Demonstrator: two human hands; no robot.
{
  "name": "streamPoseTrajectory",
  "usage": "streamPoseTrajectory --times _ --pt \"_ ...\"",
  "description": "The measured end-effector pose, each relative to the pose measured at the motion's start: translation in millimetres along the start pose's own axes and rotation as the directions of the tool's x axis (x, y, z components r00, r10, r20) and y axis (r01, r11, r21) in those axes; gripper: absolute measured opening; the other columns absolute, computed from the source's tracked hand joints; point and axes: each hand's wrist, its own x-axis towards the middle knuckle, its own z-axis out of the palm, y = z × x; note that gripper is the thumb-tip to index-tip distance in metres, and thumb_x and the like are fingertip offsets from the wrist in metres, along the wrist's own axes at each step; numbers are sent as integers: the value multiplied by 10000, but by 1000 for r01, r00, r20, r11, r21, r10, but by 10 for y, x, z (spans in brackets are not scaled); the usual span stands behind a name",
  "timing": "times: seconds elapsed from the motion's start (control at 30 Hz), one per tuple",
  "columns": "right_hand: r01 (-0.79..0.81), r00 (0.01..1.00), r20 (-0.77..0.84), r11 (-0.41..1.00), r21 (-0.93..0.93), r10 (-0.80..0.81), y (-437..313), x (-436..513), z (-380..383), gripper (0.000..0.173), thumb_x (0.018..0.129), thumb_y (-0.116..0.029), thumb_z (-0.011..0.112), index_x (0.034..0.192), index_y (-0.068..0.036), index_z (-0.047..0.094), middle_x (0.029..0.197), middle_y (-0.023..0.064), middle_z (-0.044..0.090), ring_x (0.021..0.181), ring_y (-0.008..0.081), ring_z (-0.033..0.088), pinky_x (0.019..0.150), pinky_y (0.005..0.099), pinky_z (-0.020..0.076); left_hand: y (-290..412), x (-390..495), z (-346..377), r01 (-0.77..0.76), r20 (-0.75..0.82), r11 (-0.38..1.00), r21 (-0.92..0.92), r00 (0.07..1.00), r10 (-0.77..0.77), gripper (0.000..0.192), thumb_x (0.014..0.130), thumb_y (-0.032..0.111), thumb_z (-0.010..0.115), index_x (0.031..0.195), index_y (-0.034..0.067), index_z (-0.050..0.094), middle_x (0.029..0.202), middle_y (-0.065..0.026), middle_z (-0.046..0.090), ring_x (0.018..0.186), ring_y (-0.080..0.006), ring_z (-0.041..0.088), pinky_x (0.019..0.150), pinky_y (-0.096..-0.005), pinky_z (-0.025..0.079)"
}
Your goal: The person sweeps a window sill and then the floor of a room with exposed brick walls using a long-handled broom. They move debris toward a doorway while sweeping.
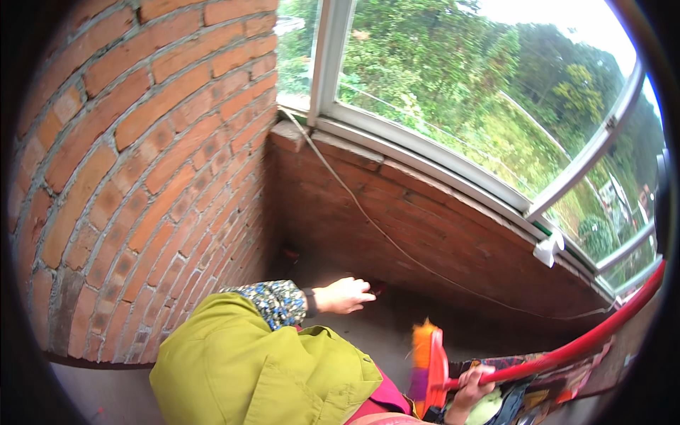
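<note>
My right hand (470, 387) grips the red handle (563, 353) of a broom close to its head. The broom's red plastic head (437, 366) is turned sideways, its orange and purple bristles (422, 353) facing left. The handle runs up and right to the picture's rim. My left hand (344, 295), with a dark band at the wrist, reaches over the shaded floor (366, 324). Its fingers are loosely bent and apart, with nothing visible in them. A small dark red thing (378, 288) shows just past the fingertips, too dim to name.
A brick wall (159, 186) rises on the left and meets a low brick wall (340, 212) under framed windows (425, 154). A thin cable (366, 215) hangs across the low wall. Something white (549, 248) sits on the sill. Cloths (510, 404) lie at lower right.
</note>
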Motion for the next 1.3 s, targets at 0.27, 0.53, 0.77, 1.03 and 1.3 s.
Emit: streamPoseTrajectory --times 0.27,0.53,0.77,1.03,1.3 --pt "98 866 391 873 479 -312 -777 1637 2624 377 954 -413 560 778 -134 378 565 -52 292 401 36 228 337 195 216 -388 -1537 -392 577 -186 810 -107 788 -586 394 810 199 671 1192 135 599 1060 -122 590 950 -322 610 786 -410 532" --pt "-6 802 430 713 701 -416 -1409 2233 4981 475 916 -574 508 832 -108 474 641 -37 353 478 58 304 403 219 255 -758 -2426 -658 710 -388 649 -274 535 -750 408 818 195 677 1211 146 578 1048 -113 574 921 -345 614 745 -423 524" --pt "-7 809 433 730 684 -398 -1455 2279 6500 420 953 -461 550 758 -96 481 544 -32 391 413 51 332 376 233 254 -810 -2819 -629 763 -334 529 -371 422 -843 399 816 178 674 1201 134 578 1039 -119 559 919 -350 612 754 -439 520" --pt "156 808 492 922 354 -325 -1092 2594 6793 506 886 -544 609 666 -131 416 512 -49 374 386 54 349 358 233 266 -975 -2859 -571 747 -329 511 -425 398 -856 410 824 182 661 1222 149 568 1076 -118 559 938 -356 612 767 -453 516" --pt "39 825 466 855 517 -319 -1866 2595 6259 498 908 -574 547 686 -144 427 515 -68 338 379 44 303 340 232 256 -1158 -2895 -717 733 -426 537 -417 364 -828 415 820 182 661 1222 141 564 1093 -117 557 930 -345 614 755 -452 517"
